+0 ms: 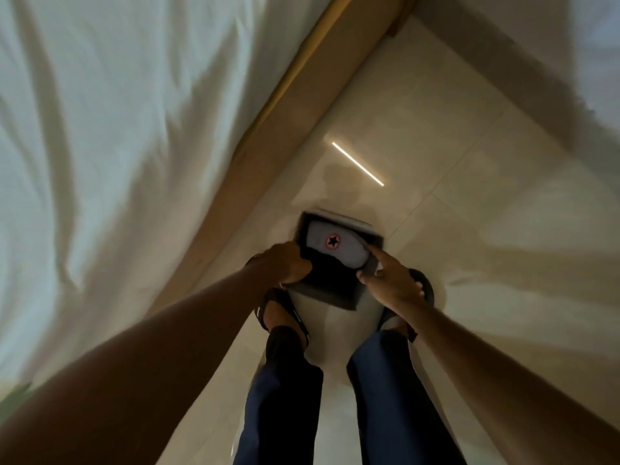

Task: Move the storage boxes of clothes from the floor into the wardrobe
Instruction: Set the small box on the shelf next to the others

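Observation:
A small dark grey storage box [330, 290] sits low over the tiled floor, right in front of my feet. Inside it lies a folded pale garment [335, 248] with a round red and black star badge. My left hand [288, 266] grips the box's left rim, fingers curled over the edge. My right hand [389, 280] holds the right rim, with the index finger stretched along the top edge. I cannot tell whether the box rests on the floor or hangs just above it. The wardrobe is not in view.
A bed with a rumpled white sheet [110, 146] and a wooden side rail [278, 129] fills the left. Glossy beige floor tiles [453, 162] run ahead, with a bright light reflection. White fabric [597, 55] hangs at the upper right. My legs in dark trousers and sandals stand below the box.

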Demonstrator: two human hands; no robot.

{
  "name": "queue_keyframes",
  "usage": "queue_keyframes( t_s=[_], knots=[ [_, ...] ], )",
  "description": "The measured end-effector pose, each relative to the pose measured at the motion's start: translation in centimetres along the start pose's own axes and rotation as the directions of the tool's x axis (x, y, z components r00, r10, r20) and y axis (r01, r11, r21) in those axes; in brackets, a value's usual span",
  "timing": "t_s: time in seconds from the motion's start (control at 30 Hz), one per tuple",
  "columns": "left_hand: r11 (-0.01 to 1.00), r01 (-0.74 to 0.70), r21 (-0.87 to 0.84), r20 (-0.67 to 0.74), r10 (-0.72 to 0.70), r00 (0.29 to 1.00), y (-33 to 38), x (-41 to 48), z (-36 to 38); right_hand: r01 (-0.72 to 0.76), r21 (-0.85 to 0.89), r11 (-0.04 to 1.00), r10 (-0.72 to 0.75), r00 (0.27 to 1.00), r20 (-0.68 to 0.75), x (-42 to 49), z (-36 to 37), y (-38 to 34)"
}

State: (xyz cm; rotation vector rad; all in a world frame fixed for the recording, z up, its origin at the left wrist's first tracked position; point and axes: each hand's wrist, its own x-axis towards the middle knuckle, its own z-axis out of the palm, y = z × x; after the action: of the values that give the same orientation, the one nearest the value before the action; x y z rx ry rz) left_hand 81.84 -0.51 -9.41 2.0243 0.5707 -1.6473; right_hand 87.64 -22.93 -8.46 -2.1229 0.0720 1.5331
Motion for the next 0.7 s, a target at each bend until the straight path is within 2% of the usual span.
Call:
queue_keyframes(
  t_s=[0.07,0.13,0.23,0.3,0.4,0.5,0.6,0.7],
  knots=[
    [0.996,-0.001,0.085,0.098,-0.008,0.995,-0.5,0.1,1.0,0.029,-0.049,0.998,-0.028,0.999,0.029,-0.3,-0.5,-0.1],
    [0.995,-0.019,0.097,0.071,0.012,0.997,-0.4,0.4,1.7,-0.014,-0.108,0.994,0.027,0.993,0.114,-0.1,-0.4,0.3],
    [0.99,0.0,-0.138,0.063,0.008,0.998,0.4,0.3,3.2,-0.021,-0.199,0.98,0.054,0.985,0.161,0.3,-0.2,0.7],
    [0.971,0.031,-0.237,-0.006,-0.033,0.999,0.0,1.5,4.8,-0.036,-0.215,0.976,0.068,0.987,0.143,0.2,-0.2,1.1],
    [0.963,0.057,-0.265,-0.111,-0.089,0.99,-2.0,4.3,7.9,-0.069,-0.219,0.973,0.086,0.994,0.067,0.1,-0.2,3.0],
    [0.961,0.041,-0.275,-0.167,-0.09,0.982,0.0,-0.6,6.9,-0.019,-0.184,0.983,0.023,1.0,0.02,0.4,-0.4,6.9],
    [0.952,-0.042,-0.302,-0.23,-0.03,0.973,4.1,-9.8,4.7,0.041,-0.219,0.975,-0.053,0.997,-0.049,-8.9,-4.2,1.4],
    [0.944,-0.075,-0.323,-0.252,-0.01,0.968,6.7,-15.3,4.2,0.055,-0.207,0.977,-0.07,0.995,-0.065,-14.2,-6.3,-0.3]
  ],
)
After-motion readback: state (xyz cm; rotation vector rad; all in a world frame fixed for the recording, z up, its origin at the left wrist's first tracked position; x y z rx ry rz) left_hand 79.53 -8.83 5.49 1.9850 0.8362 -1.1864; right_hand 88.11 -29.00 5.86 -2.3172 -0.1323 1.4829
